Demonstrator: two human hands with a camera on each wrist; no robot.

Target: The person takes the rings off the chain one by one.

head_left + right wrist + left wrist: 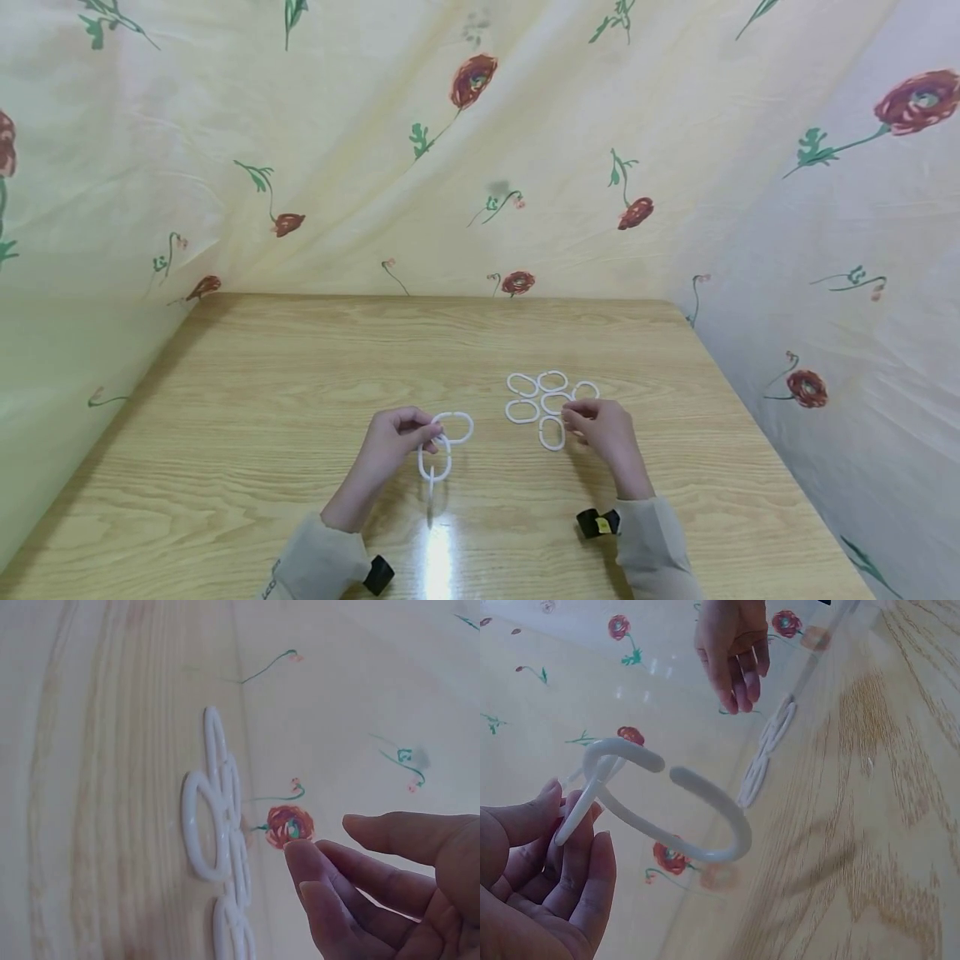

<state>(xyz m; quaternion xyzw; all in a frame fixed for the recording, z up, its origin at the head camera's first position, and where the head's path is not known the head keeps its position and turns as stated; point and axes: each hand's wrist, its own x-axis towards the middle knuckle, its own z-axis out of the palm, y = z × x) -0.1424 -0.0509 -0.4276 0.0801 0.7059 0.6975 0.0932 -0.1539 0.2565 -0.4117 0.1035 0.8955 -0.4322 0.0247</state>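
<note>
Between thumb and fingers my left hand [400,432] pinches a short chain of white plastic links. One oval link [454,427] sticks out to the right, another link [435,461] hangs below the fingers, and a further link [431,493] dangles edge-on from it. In the left wrist view the link [712,795] shows a small gap in its side. My right hand [603,429] hovers beside a group of loose white links [522,411] on the table. Its thumb and fingers [390,832] are apart with nothing between them in the right wrist view.
The wooden table [300,358] reaches back to a flower-printed cloth [360,167] that hangs behind and along both sides. A bright light reflection lies on the tabletop near the front. Dark wrist straps [597,523] show at the sleeves.
</note>
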